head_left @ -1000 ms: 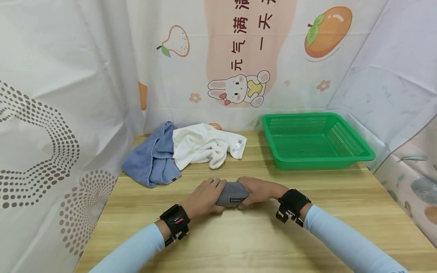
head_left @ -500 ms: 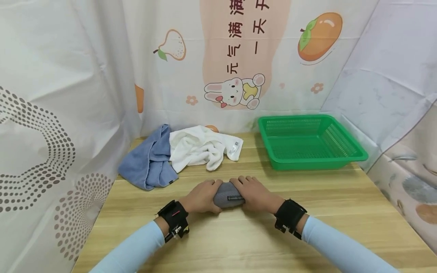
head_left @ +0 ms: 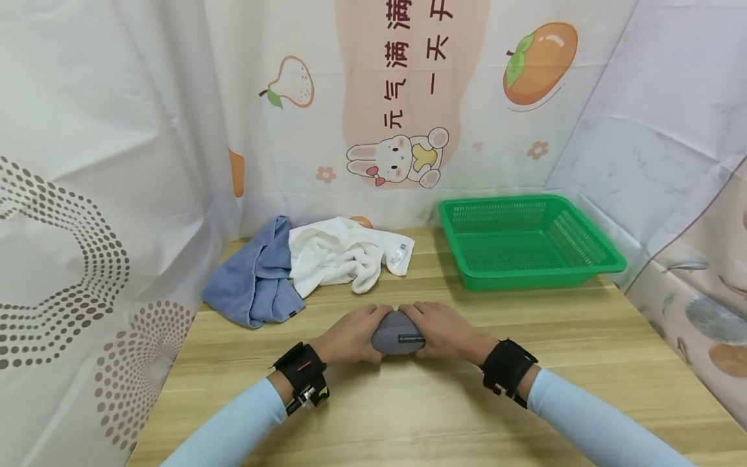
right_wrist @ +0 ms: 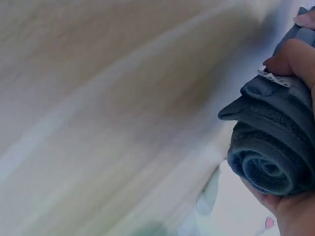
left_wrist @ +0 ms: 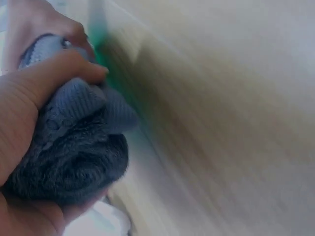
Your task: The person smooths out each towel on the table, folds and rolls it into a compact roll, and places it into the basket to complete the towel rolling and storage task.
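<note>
A grey towel (head_left: 393,335), rolled into a short bundle with a dark label on its face, is held between both hands over the middle of the wooden table. My left hand (head_left: 352,335) grips its left end, and my right hand (head_left: 445,332) grips the right end. Spiral layers show at the end of the rolled towel (left_wrist: 74,167) in the left wrist view, with the thumb lying across the top. A similar coil ends the towel (right_wrist: 268,152) in the right wrist view, where a small white tag sticks out under the thumb.
Behind the left hand lie a crumpled blue towel (head_left: 248,282) and a white towel (head_left: 338,253), side by side. A green plastic basket (head_left: 528,280) stands at the back right. Printed curtains (head_left: 280,149) surround the table (head_left: 373,415).
My right hand has shifted its hold, its fingers now reaching over the top of the bundle's right end. The bundle looks rounder than one second ago. The other towels and basket keep their places.
</note>
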{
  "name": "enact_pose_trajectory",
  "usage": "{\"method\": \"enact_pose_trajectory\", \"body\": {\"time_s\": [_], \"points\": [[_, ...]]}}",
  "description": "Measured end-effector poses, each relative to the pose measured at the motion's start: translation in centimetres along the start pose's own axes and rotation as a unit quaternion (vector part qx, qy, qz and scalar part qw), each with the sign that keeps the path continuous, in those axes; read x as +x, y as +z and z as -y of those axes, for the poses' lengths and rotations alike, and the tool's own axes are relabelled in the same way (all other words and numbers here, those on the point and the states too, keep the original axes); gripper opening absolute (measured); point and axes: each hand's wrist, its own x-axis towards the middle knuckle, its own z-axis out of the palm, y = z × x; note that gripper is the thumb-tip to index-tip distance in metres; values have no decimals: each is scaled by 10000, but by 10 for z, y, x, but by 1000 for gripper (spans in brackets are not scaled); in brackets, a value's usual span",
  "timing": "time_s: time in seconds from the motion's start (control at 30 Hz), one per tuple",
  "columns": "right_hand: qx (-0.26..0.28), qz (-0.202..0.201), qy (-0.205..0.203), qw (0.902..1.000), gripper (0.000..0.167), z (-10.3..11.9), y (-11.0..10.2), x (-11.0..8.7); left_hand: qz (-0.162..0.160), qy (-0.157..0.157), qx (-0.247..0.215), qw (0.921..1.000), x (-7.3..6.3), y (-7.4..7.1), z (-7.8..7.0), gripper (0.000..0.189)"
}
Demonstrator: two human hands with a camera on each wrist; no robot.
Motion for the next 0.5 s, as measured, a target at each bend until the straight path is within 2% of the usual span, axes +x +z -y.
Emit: {"method": "enact_pose_trajectory", "body": {"time_s": [0.07, 0.17, 0.33, 0.4, 0.5], "points": [[5, -79, 121, 9999, 93, -5, -6, -6, -189, 186, -154, 9995, 5, 0, -1, 87], [51, -279, 381, 9989, 95, -12, -20, -13, -637, 279, -517, 9962, 12, -3, -3, 89], [241, -713, 796, 9940, 97, -25, -55, -24, -1404, 30, -1165, 9832, 30, -15, -9, 98], [354, -926, 1047, 9896, 95, -32, -69, -28, -1564, -102, -1387, 9779, 38, -19, -13, 93], [620, -1246, 1608, 9771, 91, -45, -86, -37, -1646, 24, -1412, 9762, 54, -19, -21, 65]]}}
